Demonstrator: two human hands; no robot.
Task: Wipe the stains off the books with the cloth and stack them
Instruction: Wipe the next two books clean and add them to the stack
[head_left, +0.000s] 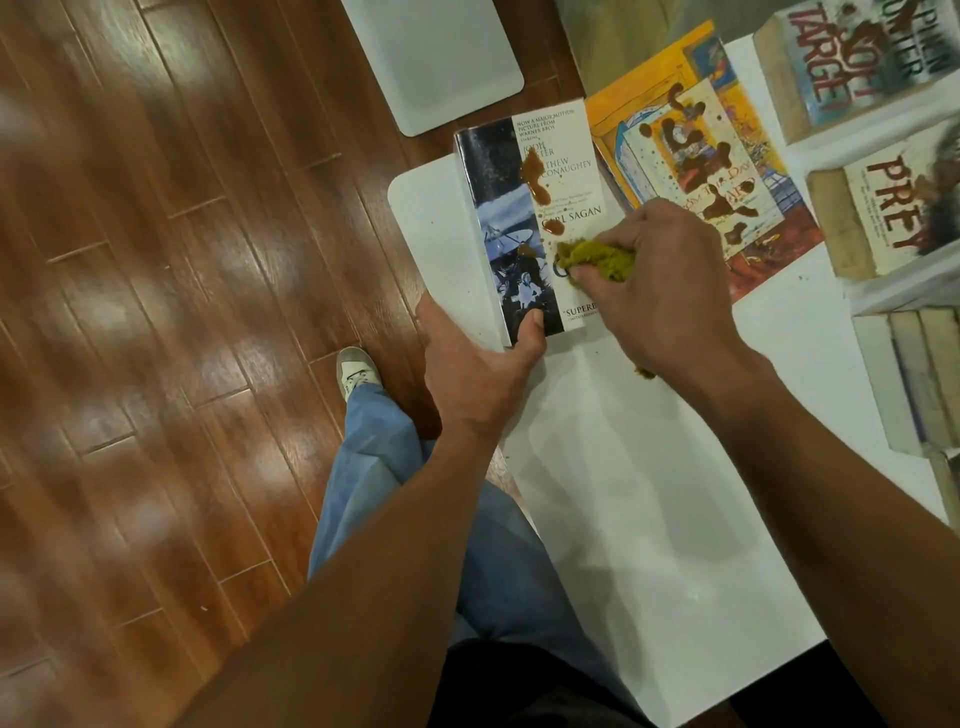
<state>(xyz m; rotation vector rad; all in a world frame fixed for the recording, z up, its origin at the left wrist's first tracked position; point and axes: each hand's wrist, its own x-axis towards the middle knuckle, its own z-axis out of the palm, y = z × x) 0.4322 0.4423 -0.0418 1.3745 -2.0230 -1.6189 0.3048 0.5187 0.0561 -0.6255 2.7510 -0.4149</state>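
A Carl Sagan paperback (511, 208) with brown stains on its cover lies at the left end of the white table (649, 493). My left hand (478, 364) grips its near corner, thumb on the cover. My right hand (660, 280) holds a bunched yellow-green cloth (597, 257) and presses it on the cover's lower right. A large yellow illustrated book (727, 130) with dark brown stains lies just right of the paperback. Further right lie a stained "Prey" paperback (883, 213) and a "Soft Target" paperback (841, 67).
A stack of books (914, 374) stands at the table's right edge, page edges facing me. A second white surface (436, 62) sits beyond the table's left end. Wooden floor (156, 312) lies to the left, with my leg and shoe (356, 371) beside the table.
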